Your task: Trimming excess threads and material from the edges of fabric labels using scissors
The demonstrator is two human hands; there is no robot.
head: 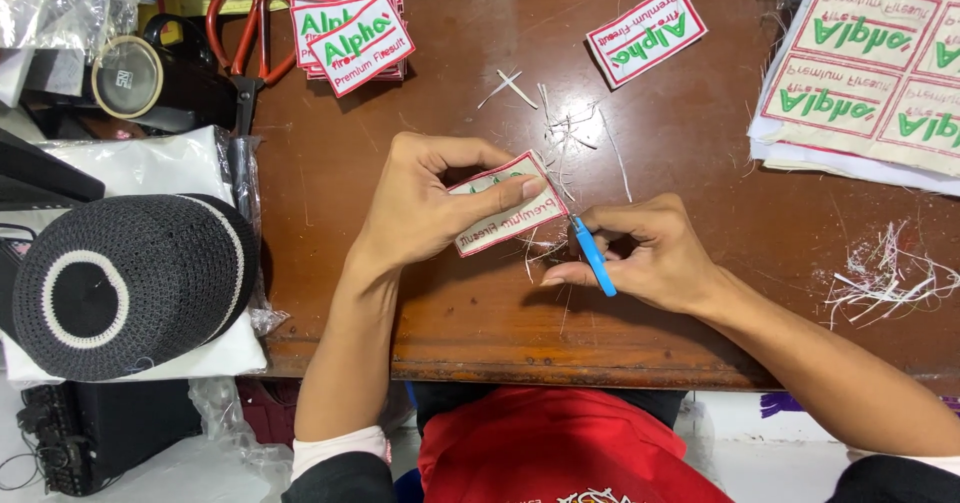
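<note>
The person is trimming loose threads from the edge of 1 embroidered patch point(497, 205), white with a red border and green lettering, which is held just above the brown wooden table point(450, 303), near its front edge.

The left hand point(425, 203) is closed around the patch in a pinch: the thumb lies across the face of the patch and the other fingers curl behind the top edge, so the patch is kept flat and a little tilted. The right hand point(650, 258) is almost closed around a small thread snipper with a blue handle point(594, 256). Its tip points to the lower right corner of the patch, where white threads hang out. I cannot tell if the blades are open or already together, they are too small to see.

To do this step well, I think the cutting tip should stay close to the red border but not enter into it, and the left hand should hold the patch tight so the threads stand away from the edge. Cutting 1 thread group at a time seems safer.

Around them lie white thread scraps point(885, 273), 1 finished patch point(646, 33), a stack of patches point(350, 28), uncut sheets of patches point(870, 73) and red-handled scissors point(245, 38).
</note>
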